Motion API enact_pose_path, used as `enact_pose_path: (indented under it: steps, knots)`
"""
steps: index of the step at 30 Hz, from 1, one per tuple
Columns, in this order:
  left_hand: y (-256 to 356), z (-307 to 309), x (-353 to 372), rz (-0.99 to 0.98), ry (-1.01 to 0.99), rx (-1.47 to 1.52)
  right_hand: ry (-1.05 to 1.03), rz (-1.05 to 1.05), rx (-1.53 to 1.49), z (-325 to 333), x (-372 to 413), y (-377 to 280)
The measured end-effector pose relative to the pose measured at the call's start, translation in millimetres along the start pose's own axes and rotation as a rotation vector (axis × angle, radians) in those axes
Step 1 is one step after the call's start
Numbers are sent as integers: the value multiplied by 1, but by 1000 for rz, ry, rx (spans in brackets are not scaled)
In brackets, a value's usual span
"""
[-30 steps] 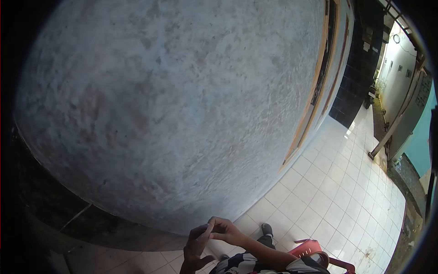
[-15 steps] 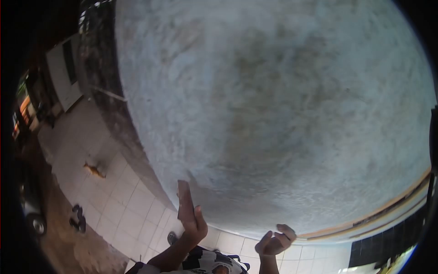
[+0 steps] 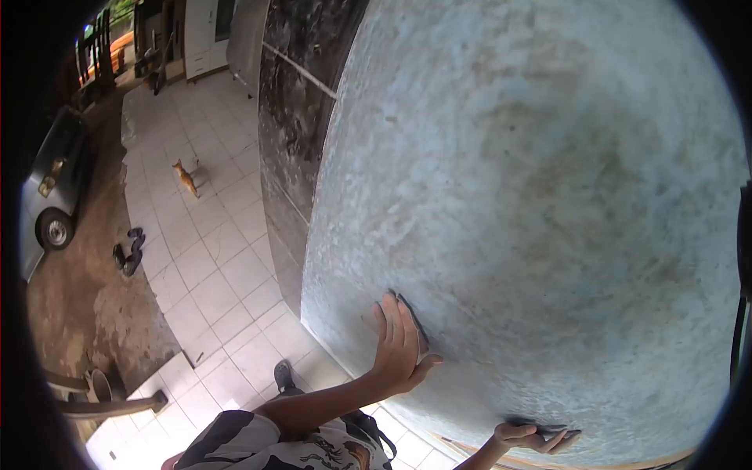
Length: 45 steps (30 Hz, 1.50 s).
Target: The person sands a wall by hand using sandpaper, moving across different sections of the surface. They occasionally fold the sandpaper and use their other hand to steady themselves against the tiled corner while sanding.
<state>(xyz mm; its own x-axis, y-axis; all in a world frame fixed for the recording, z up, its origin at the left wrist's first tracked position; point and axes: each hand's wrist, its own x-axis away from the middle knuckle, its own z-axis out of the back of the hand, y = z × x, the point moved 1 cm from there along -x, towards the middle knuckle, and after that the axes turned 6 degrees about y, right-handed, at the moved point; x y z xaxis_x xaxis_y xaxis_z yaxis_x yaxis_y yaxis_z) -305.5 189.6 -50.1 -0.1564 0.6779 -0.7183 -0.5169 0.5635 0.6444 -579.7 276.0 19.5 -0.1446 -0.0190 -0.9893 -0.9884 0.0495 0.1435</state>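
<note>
A large grey-blue plastered wall (image 3: pixel 501 204) fills most of the view, mottled with darker brownish patches. My left hand (image 3: pixel 397 345) is laid against its lower left part, fingers pointing up and thumb out to the right. Under that palm is a thin flat piece of sandpaper (image 3: pixel 413 319), mostly hidden, with only a dark edge showing beside the fingers. Lower right, my right hand (image 3: pixel 536 437) rests at the wall with its fingers stretched to the right. A dark strip, like a shadow, runs along the top of that hand.
A dark panel (image 3: pixel 294 117) borders the wall's left edge. White floor tiles (image 3: pixel 219 258) stretch below and left, with an orange cat (image 3: pixel 186 179) on them. Dark footwear (image 3: pixel 129 252) lies beside brown ground, a parked car (image 3: pixel 55 192) stands far left, and a wooden piece (image 3: pixel 113 406) juts in lower left.
My left hand, earlier raised off the wall with the brown sandpaper showing, now presses against it. My right hand moved from curled in the air to the wall. The view swung toward the left.
</note>
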Motion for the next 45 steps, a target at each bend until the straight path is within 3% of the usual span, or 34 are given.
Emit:
enact_pose_path:
  steps: [3, 4, 5, 11, 14, 17, 18, 19, 24, 25, 27, 29, 31, 33, 35, 37, 43, 45]
  knots:
    - [11, -4, -13, 69, 173, -10, 100, -41, -37, -6, 1, -2]
    - [12, -6, -15, 78, 194, -38, 45, -157, -287, -2, 17, 2]
    - [14, -9, -15, 128, 233, -7, 47, -159, -325, -4, 19, 3]
    - [41, -34, 1, 168, 344, 19, 98, -6, -495, 3, 18, 18]
    - [47, -23, -21, 191, 385, -8, 34, 47, -396, 10, 73, 64]
    - [49, -5, -36, 235, 416, 47, -22, 38, -487, 14, 24, 30]
    - [50, -7, -31, 238, 371, 3, -174, -485, -275, 31, 16, -3]
    - [52, -11, -24, 243, 324, -40, -162, -481, -286, 24, 16, 0]
    - [54, -22, -2, 165, 228, 8, 110, -30, -674, -8, 33, 35]
    - [43, -14, -15, 172, 225, 12, 102, -27, -672, -7, 28, 32]
    - [24, -2, -37, 298, 399, -4, 90, 41, -624, -8, 11, 22]
    - [25, -7, -27, 307, 411, -5, 114, -4, -566, -9, 6, 8]
    - [37, -29, 9, 252, 267, 4, 125, -50, -515, -7, 1, 1]
    - [43, -44, 39, 282, 251, 50, -2, 78, -282, 3, -8, 2]
    - [38, -46, 43, 319, 239, 89, -8, 122, -240, 3, -14, -6]
    - [18, -44, 45, 496, 415, 241, -26, 163, -205, 5, -15, -11]
    - [-19, -58, 83, 869, 407, 333, -58, 271, -125, 5, -16, -18]
    - [-13, -68, 94, 854, 413, 325, -204, 223, -179, 11, -33, -28]
